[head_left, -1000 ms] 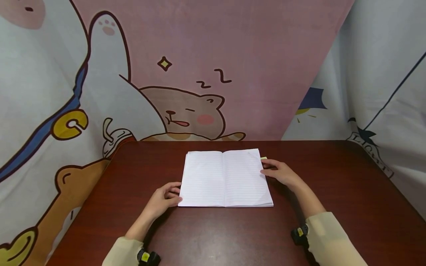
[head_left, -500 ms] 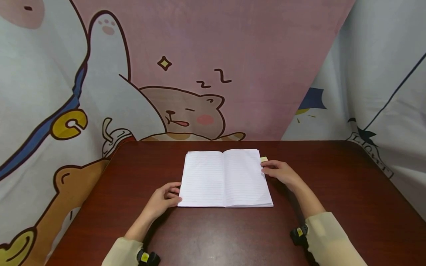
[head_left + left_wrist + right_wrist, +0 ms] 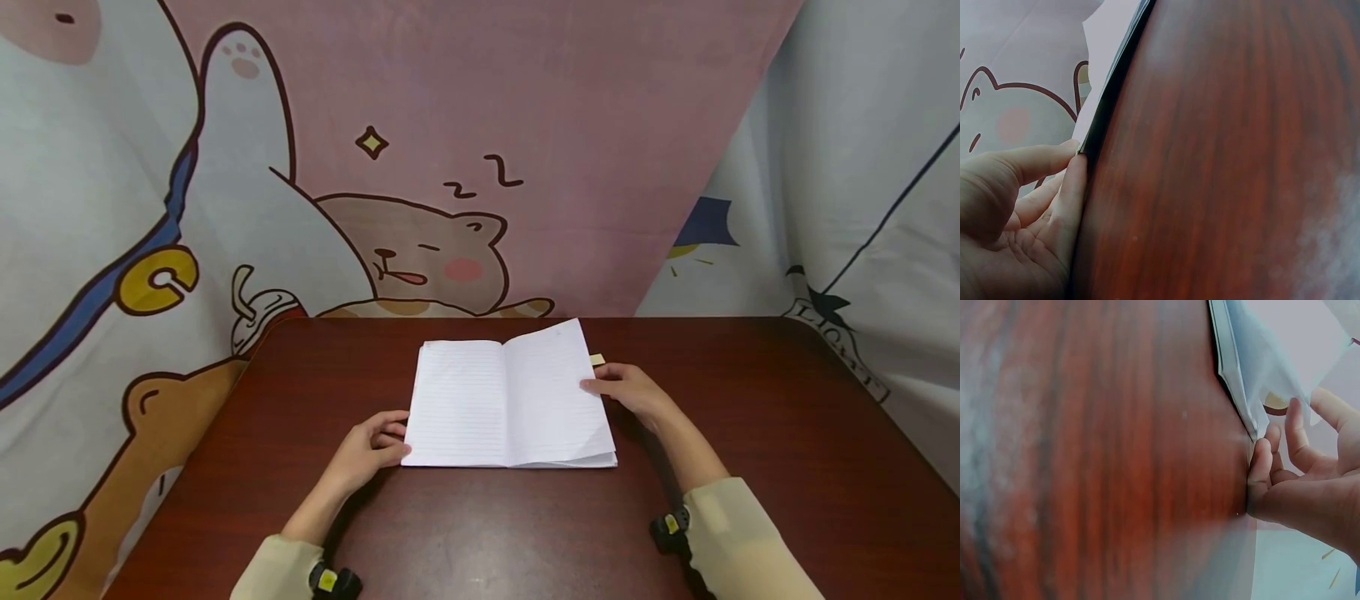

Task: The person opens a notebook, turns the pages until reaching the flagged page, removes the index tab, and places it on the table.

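An open notebook [image 3: 461, 408] with lined white pages lies on the dark red-brown table [image 3: 480, 533]. My left hand [image 3: 367, 450] holds its left edge near the lower corner; in the left wrist view, thumb and fingers pinch the edge, close over the tabletop. At the right edge, my right hand [image 3: 637, 390] pinches a right-hand page [image 3: 555, 392], thumb on top. That page is raised, its far corner standing above the sheets beneath. In the right wrist view the lifted sheet [image 3: 1297, 337] bends away from the stack, fingers at its edge. A small pale yellow tab [image 3: 597, 360] sticks out beside the right fingers.
Behind the table hangs a cloth backdrop [image 3: 585, 167] with cartoon animals, pink and white. A black wrist camera [image 3: 334, 581] sits on the left wrist, another black wrist camera [image 3: 669, 531] on the right. Both arms have pale yellow sleeves.
The right-hand page has risen, its far corner lifting and swinging slightly left. My right hand has shifted a little, its thumb now over the page edge. The left hand stays put.
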Tool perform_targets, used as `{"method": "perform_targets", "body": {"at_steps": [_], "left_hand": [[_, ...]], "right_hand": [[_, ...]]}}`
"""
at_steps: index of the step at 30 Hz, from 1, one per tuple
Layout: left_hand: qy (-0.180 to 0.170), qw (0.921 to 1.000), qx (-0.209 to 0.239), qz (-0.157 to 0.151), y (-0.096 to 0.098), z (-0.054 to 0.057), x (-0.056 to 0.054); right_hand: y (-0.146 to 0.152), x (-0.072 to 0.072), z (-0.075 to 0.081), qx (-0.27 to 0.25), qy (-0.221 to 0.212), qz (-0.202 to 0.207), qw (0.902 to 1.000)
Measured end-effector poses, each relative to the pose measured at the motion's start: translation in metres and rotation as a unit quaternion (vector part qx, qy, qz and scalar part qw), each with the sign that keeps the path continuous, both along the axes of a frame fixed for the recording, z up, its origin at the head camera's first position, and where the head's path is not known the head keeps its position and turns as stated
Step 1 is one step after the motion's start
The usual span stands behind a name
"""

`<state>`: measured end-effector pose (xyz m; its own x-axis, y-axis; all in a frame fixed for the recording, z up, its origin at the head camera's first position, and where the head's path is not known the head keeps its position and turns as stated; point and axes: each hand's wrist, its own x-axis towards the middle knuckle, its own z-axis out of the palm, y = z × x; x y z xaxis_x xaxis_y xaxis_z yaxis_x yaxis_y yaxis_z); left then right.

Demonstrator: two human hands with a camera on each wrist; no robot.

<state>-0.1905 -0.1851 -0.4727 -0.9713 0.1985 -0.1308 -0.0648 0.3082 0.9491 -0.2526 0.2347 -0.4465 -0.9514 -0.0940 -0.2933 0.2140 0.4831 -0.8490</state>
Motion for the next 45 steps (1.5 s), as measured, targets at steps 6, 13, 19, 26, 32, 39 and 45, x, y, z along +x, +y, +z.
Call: {"method": "perform_targets", "body": {"at_steps": [6,13,19,26,32,39,45], "left_hand": [[-0.001,1.0,0.0,0.001,0.0,0.0,0.001],[0.001,1.0,-0.003,-0.001,0.0,0.001,0.0],[0.001,1.0,-0.005,-0.002,0.0,0.001,0.0],[0.002,1.0,-0.006,0.001,0.0,0.0,-0.001],[0.001,1.0,-0.008,0.002,0.0,0.0,0.0],[0.002,1.0,-0.006,0.0,0.0,0.001,0.0],[0.001,1.0,-0.004,-0.002,0.0,0.002,0.001]], "right_hand": [[-0.001,-0.001,-0.001,-0.002,0.01,-0.012,0.9999],[-0.002,0.003,0.0,0.015,0.052,-0.023,0.9982],[-0.001,0.005,0.002,0.016,0.106,-0.008,0.9942],[-0.003,0.007,0.004,0.03,0.165,0.003,0.9858],[-0.007,0.009,0.005,0.099,0.212,-0.012,0.9721],[-0.01,0.012,0.007,0.091,0.208,-0.01,0.9738],[-0.012,0.015,0.01,-0.034,0.126,0.01,0.9913]]}}
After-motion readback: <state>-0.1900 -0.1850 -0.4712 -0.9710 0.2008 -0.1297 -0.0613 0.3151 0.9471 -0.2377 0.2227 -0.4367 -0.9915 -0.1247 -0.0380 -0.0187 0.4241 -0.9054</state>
